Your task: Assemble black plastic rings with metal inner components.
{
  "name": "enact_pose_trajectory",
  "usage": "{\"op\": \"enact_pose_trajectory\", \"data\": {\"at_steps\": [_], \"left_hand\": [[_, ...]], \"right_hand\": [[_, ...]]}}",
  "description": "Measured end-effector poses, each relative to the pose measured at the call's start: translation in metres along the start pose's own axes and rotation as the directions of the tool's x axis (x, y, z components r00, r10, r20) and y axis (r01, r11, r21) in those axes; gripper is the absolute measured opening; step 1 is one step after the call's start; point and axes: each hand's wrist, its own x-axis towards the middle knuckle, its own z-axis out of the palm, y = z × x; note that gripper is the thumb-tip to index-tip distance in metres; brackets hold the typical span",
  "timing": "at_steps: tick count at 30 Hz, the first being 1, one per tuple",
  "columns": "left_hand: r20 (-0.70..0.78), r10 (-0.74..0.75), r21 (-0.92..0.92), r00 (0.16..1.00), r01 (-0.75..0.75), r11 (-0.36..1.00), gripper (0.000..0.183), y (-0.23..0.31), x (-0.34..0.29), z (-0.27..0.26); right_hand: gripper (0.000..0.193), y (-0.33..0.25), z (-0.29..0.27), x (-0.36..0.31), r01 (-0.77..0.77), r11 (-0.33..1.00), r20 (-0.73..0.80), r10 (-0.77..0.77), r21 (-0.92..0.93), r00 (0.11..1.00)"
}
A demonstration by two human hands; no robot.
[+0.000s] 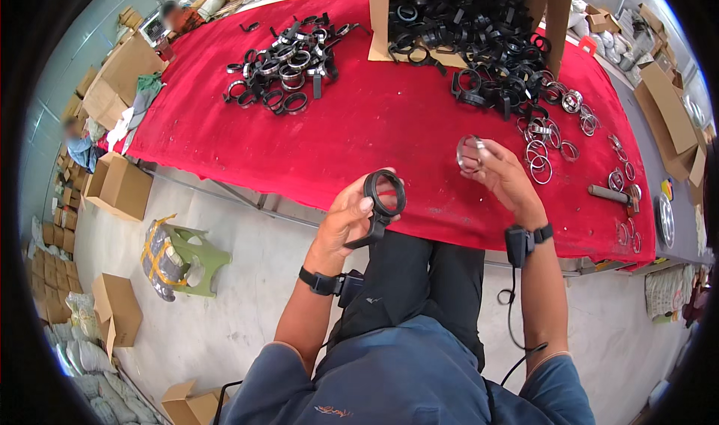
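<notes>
My left hand [347, 214] is closed round a black ring clamp [375, 229] with a curved tail, held up at the table's near edge. In my right hand [511, 179] a shiny silver metal ring [469, 155] is pinched between the fingertips, a short way above the red cloth. The two pieces are apart. Several loose silver rings [538, 160] lie on the cloth to the right of my right hand. Beyond them, black ring parts [490, 88] spill from a tipped cardboard box [380, 20]. Another pile of black rings with silver ones [288, 69] sits at the far left.
A hammer [613, 194] rests on the red-covered table [359, 110] at the right. Left of my legs stands a green stool [196, 256] with a taped bundle on it. Cardboard boxes [120, 187] stand on the floor. Two people are in the background at the left.
</notes>
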Motion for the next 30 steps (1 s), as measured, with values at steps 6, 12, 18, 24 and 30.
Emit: {"op": "enact_pose_trajectory", "data": {"at_steps": [6, 12, 18, 24, 30], "left_hand": [[0.145, -0.061, -0.135, 0.988, 0.08, 0.988, 0.087, -0.017, 0.008, 0.034], [0.198, -0.133, -0.173, 0.971, 0.169, 0.97, 0.084, -0.034, 0.004, 0.053], [0.272, -0.102, -0.251, 0.957, 0.173, 0.952, 0.083, -0.04, 0.0, 0.064], [0.256, -0.153, 0.348, 0.954, 0.056, 0.936, 0.086, -0.023, -0.007, 0.076], [0.339, -0.279, 0.802, 0.899, -0.122, 0.585, 0.084, -0.006, -0.008, 0.09]], "right_hand": [[0.045, -0.011, 0.036, -0.055, -0.008, 0.853, 0.071, -0.035, 0.522, 0.997], [0.047, -0.004, 0.031, -0.084, -0.09, 0.863, 0.07, 0.064, 0.497, 0.995], [0.053, 0.011, 0.026, -0.095, -0.154, 0.915, 0.104, 0.123, 0.372, 0.987], [0.063, -0.012, 0.045, -0.107, -0.283, 0.936, 0.007, 0.288, 0.208, 0.958], [0.072, -0.011, 0.052, -0.104, -0.265, 0.949, 0.114, 0.248, 0.172, 0.962]]}}
